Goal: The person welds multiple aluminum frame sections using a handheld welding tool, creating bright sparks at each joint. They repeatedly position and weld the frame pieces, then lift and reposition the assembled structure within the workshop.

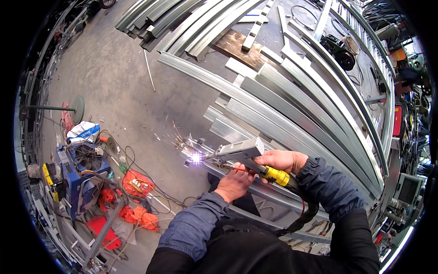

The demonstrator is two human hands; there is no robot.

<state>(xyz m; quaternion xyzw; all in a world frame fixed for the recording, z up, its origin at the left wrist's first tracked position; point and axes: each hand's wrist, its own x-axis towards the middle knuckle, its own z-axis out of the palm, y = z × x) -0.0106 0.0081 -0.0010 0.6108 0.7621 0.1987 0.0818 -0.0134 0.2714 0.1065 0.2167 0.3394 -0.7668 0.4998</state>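
Note:
My right hand [284, 160] is closed round the rear of a grey handheld welding gun [242, 150]. A yellow collar [276, 175] sits behind its grip, and a thick dark cable [311, 211] trails from there toward my body. My left hand [235, 183] is closed, fingers curled against the gun's underside beside a thin orange-red tube; exactly what the fingertips grip is partly hidden. At the nozzle's tip a bright violet-white glow [196, 158] throws sparks up and left. It burns at the end of a metal profile [206, 149], whose edge is washed out by the light.
Long galvanised steel profiles [273, 116] lie side by side ahead and to the right. More channels [171, 20] are stacked at the far side. On the left floor stand a blue machine [75, 185], orange-red bags [139, 217], a power strip [140, 185] and tangled cables. A round-based stand [78, 108] is farther left.

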